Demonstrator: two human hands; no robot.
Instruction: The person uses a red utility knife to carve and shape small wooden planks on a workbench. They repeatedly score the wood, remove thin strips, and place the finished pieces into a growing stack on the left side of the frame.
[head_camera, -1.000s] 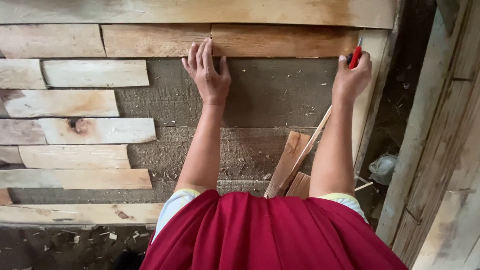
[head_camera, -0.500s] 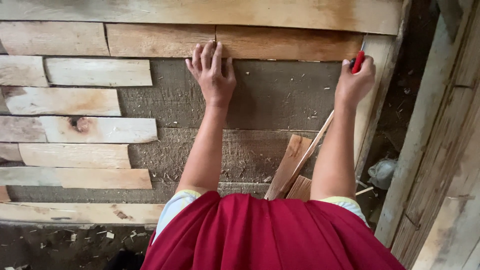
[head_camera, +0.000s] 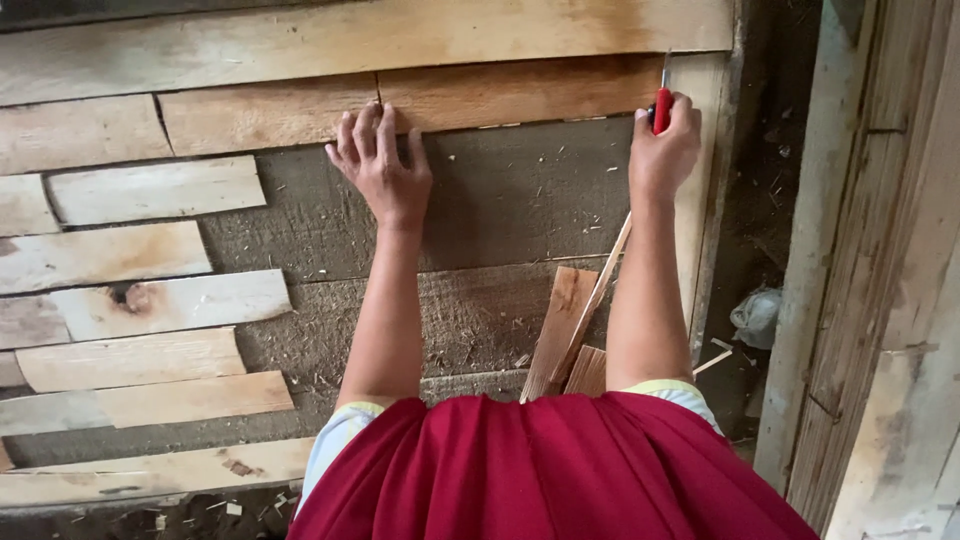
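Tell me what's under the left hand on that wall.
The left hand lies flat over the lower edge of a brown wooden plank, its palm over the grey rough board below. The seam between them is hidden beneath the hand.

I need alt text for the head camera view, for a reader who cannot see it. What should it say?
Seen from above, a person presses the left hand flat on a brown wooden plank while the right hand holds a red-handled tool at the plank's right end. Pale planks cover the rough grey surface at left, and loose wood pieces lie between the arms.
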